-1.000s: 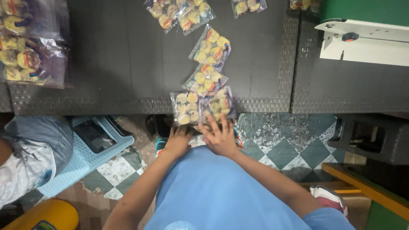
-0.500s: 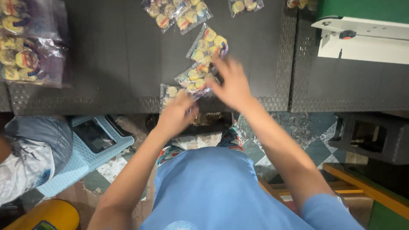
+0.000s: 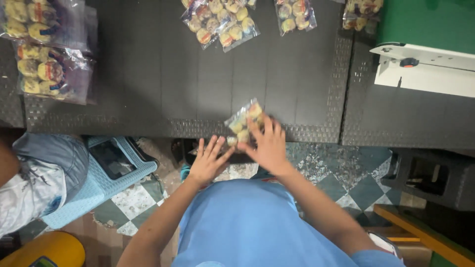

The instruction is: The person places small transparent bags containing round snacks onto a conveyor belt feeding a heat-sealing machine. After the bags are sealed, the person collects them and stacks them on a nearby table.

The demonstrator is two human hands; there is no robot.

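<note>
at the near table edge [image 3: 148,129], right hand [image 3: 267,146] grasps a clear snack packet [image 3: 243,121]; left hand [image 3: 208,160] spread flat, released, just beside it.

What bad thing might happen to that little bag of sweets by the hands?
The clear packet of sweets sits right at the near edge of the dark mat, so it might slip to the tiled floor. The right hand presses on it, which might squash the sweets. The left hand only brushes its corner, so grip seems weak.
</note>
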